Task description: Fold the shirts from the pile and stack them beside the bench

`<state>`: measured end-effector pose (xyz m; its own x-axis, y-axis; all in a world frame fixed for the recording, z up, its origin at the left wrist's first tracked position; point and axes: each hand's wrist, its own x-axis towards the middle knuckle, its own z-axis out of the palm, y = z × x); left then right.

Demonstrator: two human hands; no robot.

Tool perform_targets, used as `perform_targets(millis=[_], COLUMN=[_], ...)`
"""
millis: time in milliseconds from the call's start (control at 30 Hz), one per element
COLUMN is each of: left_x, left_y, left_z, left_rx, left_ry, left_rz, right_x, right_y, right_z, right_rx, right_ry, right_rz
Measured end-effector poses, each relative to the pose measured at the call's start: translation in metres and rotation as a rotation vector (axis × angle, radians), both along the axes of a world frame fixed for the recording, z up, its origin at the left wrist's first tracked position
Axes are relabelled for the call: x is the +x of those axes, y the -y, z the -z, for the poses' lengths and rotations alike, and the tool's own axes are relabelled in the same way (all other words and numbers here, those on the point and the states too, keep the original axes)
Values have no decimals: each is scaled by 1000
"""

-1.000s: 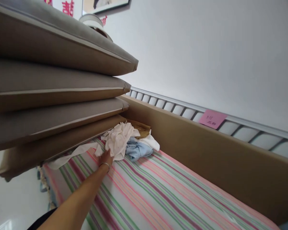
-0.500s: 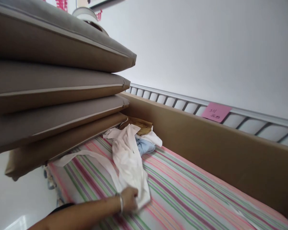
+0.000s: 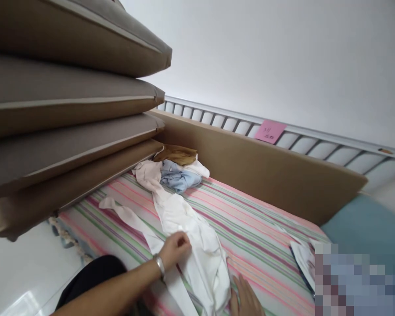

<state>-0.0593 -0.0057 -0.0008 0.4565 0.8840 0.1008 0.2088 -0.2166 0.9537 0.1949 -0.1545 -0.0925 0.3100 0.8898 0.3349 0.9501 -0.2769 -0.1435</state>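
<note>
A long white garment (image 3: 197,237) stretches across a striped sheet (image 3: 250,245) toward me, with a narrow strip of its cloth trailing to the left. My left hand (image 3: 175,251), wearing a silver bracelet, is closed at the middle of the garment, apparently gripping its cloth; the fingertips are partly hidden. At the bottom edge, my right hand (image 3: 246,300) lies with fingers stretched out beside the garment's right edge. Beyond them, light blue clothing (image 3: 179,177) and a folded brown cloth (image 3: 175,154) lie heaped near the garment's far end.
Brown-grey cushions (image 3: 69,101) are stacked high on the left. A brown board (image 3: 250,164) runs along the back before a slatted rail, where a pink note (image 3: 270,131) is stuck. At right are a teal surface (image 3: 371,224), a white item (image 3: 303,259) and a pixelated patch.
The white garment has come toward me and spread out longer, uncovering more of the blue clothing. My right hand has entered at the bottom. The view has shifted to the right.
</note>
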Motion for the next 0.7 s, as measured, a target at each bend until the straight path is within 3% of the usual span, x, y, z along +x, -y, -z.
perform_targets(millis=[33,100,233,367,500,700], left_x=[-6,-13,-3,12,10,14], left_y=[-12,-31,-37,-12,21,78], left_z=[-4,-7,-6,-17,-22,11], left_rx=[121,293,378,401,358,154], left_ry=[-26,-145,-431,-399,-310,-101], left_rz=[-75,-85,218,337,493,949], right_x=[0,-4,-13,-13,-8,-5], right_y=[1,4,6,7,8,10], right_z=[-2,-8,-18,-16,-9,-11], right_rx=[-21,-38,-22,31,118,99], right_ry=[16,31,36,47,74,-21], right_rz=[-3,6,28,-1,-31,-17])
